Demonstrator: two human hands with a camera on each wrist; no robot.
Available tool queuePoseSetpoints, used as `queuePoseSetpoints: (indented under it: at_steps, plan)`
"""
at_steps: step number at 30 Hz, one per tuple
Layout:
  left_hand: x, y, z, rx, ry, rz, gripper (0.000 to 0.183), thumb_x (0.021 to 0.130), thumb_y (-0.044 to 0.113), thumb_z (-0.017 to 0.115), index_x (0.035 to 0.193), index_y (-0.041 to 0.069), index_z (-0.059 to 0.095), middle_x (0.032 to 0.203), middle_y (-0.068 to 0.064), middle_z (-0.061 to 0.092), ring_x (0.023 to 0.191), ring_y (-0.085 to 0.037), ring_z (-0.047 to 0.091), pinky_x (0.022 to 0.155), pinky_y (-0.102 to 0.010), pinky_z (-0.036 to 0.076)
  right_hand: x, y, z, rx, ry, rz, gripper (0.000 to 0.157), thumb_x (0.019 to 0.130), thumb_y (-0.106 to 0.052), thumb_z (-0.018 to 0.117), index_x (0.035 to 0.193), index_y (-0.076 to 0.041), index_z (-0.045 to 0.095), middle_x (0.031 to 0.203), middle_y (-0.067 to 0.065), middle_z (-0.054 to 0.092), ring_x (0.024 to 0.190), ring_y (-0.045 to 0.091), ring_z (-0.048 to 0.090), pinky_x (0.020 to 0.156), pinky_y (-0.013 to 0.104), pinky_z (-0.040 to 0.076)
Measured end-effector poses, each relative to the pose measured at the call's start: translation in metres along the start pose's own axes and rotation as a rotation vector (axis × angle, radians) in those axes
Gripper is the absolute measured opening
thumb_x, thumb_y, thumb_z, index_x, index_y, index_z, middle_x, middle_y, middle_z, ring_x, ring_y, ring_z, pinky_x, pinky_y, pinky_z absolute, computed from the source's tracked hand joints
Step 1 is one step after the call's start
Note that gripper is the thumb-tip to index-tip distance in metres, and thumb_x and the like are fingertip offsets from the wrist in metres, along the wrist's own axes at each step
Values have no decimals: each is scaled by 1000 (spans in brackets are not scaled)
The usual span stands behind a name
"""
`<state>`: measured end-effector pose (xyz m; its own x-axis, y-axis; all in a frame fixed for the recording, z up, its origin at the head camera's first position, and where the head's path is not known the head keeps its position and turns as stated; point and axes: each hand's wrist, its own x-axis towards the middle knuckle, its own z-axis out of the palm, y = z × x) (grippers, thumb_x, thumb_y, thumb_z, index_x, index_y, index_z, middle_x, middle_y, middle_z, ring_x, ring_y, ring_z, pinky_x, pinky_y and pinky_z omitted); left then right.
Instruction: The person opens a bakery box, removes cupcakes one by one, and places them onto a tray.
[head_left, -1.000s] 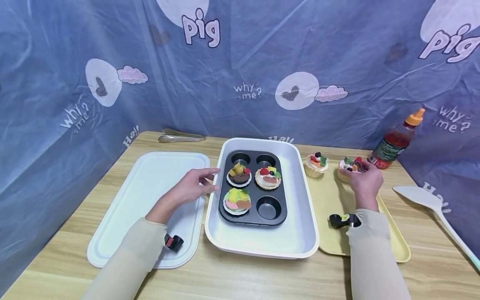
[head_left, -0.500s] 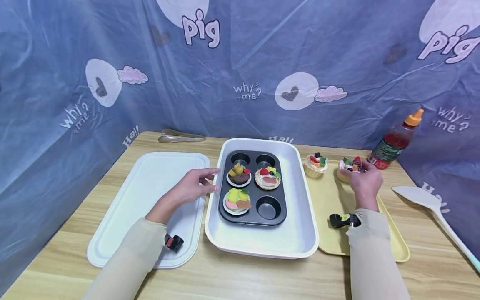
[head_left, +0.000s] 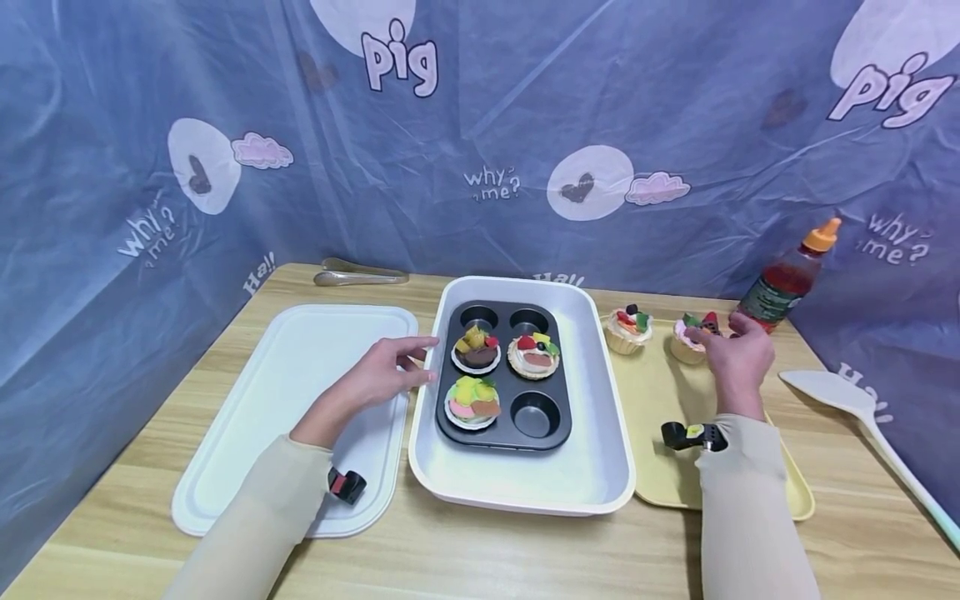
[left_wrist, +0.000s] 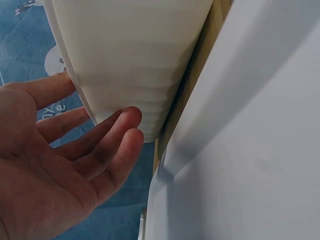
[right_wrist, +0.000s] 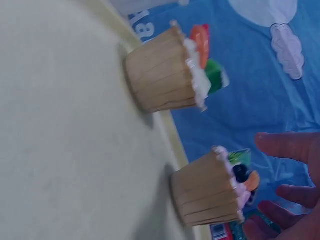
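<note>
My left hand touches the left rim of a deep white pan with thumb and fingertips; the left wrist view shows its other fingers loosely bent beside the pan's wall. In the pan lies a dark muffin tin bearing a chocolate tart, a berry-topped tart and a yellow-topped tart. My right hand hovers just right of a pink-cream cupcake, thumb and fingers spread apart with nothing between them. That cupcake stands upright on a yellow tray, near a white-cream cupcake.
A white tray lies under my left forearm. Metal tongs rest at the back left. An orange-capped sauce bottle stands behind my right hand. A long-handled white spoon lies at the right. Blue cloth hangs behind the table.
My right hand's thumb and fingers have come off the pink-cream cupcake and shifted slightly right. The cupcake stays on the yellow tray. My left hand keeps its place at the pan's rim.
</note>
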<state>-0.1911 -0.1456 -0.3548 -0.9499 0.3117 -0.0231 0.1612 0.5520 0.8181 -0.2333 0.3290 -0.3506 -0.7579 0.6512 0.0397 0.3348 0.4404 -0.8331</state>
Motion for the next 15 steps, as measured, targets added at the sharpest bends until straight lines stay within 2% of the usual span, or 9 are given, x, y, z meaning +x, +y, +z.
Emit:
queuePoseSetpoints:
  at_steps: [6,11,15]
  plan:
    - [0,0,-1,5,0,6,54,91,12,74,141,3,57,117,-22,65,92,-23,62,71,-28,51,-7,-16,-7,81,-19,33,78,82,-34,82,150,-15,50,151,6,52,125,16,49,111,29,40]
    - [-1,1,-1,13,3,7,54,91,11,74,141,3,57,118,-22,65,93,-24,63,72,-29,51,-14,-32,-11,251,-30,77,73,81,-26,84,147,-18,54,140,-2,58,114,4,51,106,22,42]
    - [-1,1,0,13,1,7,54,91,11,74,141,3,58,119,-22,66,94,-24,63,72,-28,52,-22,-44,-14,330,-60,86,72,80,-24,86,146,-20,55,142,-3,58,118,6,53,109,24,41]
